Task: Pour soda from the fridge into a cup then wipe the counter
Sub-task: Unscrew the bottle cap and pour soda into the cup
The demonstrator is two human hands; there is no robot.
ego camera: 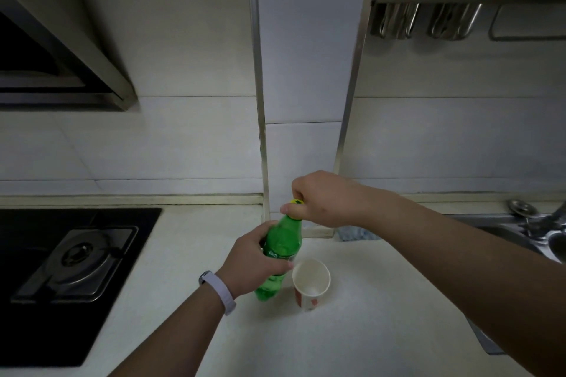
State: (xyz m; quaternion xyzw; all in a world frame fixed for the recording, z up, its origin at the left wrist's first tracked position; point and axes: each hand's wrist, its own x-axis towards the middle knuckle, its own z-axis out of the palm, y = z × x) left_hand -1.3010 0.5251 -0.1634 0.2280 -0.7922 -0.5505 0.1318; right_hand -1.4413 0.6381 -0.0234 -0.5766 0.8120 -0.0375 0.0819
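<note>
A green soda bottle (pixel 283 242) stands upright on the white counter (pixel 352 330), a little left of centre. My left hand (pixel 254 263) grips its middle from the left. My right hand (pixel 324 199) reaches over from the right, and its fingers pinch the yellow cap (pixel 296 201) on top. Just right of the bottle's base stands a white paper cup (pixel 311 280) with a red print, open side up, and nothing shows inside it.
A black gas hob (pixel 61 266) fills the counter's left side under a range hood (pixel 61 70). A steel sink (pixel 533 232) with a tap lies at the right. A bluish cloth (pixel 356 234) lies by the wall behind my right wrist. Utensils hang on a rack (pixel 428 9) above.
</note>
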